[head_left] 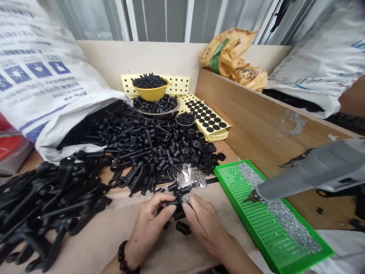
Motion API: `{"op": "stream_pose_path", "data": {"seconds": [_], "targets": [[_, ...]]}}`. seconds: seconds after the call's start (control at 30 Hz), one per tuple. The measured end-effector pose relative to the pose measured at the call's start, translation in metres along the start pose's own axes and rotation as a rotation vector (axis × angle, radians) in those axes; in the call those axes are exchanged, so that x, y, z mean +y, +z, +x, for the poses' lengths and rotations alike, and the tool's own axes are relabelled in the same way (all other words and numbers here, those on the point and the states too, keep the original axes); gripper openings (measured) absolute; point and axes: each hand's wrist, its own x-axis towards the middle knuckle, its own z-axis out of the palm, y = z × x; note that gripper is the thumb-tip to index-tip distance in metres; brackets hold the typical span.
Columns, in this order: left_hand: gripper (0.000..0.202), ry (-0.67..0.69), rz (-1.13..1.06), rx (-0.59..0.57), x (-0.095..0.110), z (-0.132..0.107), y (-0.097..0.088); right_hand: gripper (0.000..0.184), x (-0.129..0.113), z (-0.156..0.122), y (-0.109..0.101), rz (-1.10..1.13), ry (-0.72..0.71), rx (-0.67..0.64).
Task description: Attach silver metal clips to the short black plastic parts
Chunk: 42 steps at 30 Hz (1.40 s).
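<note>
Black plastic part (178, 203) sits pinched between the nearly closed fingers of the left hand (148, 224) and right hand (203, 224); loose black parts (148, 152) and silvery metal pieces (189, 176) lie just ahead, a green perforated tray (226, 190) to the right.

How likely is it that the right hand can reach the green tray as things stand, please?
Probably yes: the right hand sits just beside the green tray, and nothing stands between them.
</note>
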Motion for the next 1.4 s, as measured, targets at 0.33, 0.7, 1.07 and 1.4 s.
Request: {"op": "stream_pose_path", "data": {"seconds": [0.33,0.7,1.07,1.4], "targets": [[0.009,0.388,0.274,-0.105,-0.008,-0.008,-0.004,0.027,0.000,-0.002,0.015,-0.116,-0.086,-0.027],[0.011,0.544,0.390,-0.037,-0.012,-0.001,-0.005,0.030,0.002,0.004,0.014,-0.196,-0.082,-0.074],[0.013,0.556,0.568,-0.053,-0.018,0.014,-0.009,0.029,0.001,0.014,-0.005,-0.225,0.027,-0.001],[0.014,0.607,0.669,-0.161,-0.017,0.025,-0.021,0.026,0.027,0.037,-0.011,-0.219,0.088,0.131]]}}
